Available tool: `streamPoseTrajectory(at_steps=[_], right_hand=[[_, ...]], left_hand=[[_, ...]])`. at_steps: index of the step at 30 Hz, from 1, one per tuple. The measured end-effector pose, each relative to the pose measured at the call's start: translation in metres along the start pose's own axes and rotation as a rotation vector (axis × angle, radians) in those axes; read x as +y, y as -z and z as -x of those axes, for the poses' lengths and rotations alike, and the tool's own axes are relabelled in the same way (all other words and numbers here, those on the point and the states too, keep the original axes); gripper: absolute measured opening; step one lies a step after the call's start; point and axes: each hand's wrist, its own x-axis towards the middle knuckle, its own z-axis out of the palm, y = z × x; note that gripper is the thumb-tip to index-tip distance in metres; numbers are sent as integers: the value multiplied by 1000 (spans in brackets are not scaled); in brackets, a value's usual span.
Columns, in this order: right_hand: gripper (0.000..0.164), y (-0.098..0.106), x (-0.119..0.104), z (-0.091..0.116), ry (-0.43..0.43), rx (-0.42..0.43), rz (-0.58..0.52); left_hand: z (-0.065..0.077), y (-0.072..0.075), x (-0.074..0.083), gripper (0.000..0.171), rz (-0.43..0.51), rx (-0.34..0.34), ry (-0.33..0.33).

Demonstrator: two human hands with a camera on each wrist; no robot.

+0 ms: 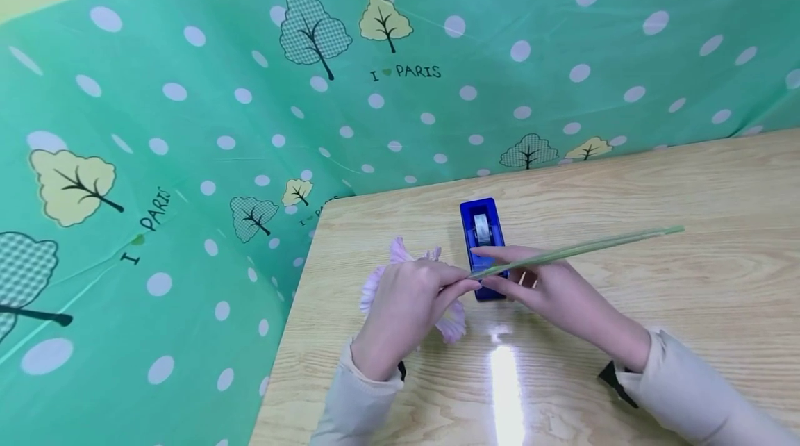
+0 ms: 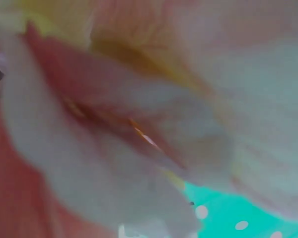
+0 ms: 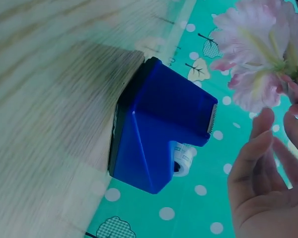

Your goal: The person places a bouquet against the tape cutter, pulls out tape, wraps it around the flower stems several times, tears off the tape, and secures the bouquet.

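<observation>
One left hand (image 1: 409,307) and one right hand (image 1: 553,286) make two hands, with two sleeves (image 1: 700,390). There is one dispenser (image 3: 159,121), one tape roll (image 1: 481,229) and one table (image 1: 719,224). The blooms (image 3: 260,47) and stems (image 1: 600,243) overlap too much to count. In the head view, the cloth (image 1: 225,119) shows four checked trees (image 1: 312,29), four yellow trees (image 1: 382,19) and three PARIS prints (image 1: 417,71).
</observation>
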Motion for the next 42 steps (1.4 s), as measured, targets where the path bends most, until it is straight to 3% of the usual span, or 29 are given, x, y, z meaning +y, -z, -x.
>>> streamPoseTrajectory(at_steps=[9, 18, 28, 31, 38, 42], right_hand=[[24, 0, 2, 2, 71, 25, -41], [15, -1, 0, 2, -3, 6, -71], [17, 0, -5, 1, -64, -44, -148], [18, 1, -6, 1, -65, -57, -142], [15, 2, -7, 2, -53, -56, -89], [14, 4, -8, 2, -52, -46, -98]], left_hand=[[0, 1, 3, 16, 20, -5, -6], [-2, -3, 2, 17, -8, 44, 7], [-3, -8, 0, 17, 77, 122, 69], [-3, -6, 1, 17, 101, 91, 95], [-1, 5, 5, 10, 216, -52, 165], [0, 7, 6, 11, 239, -60, 183]])
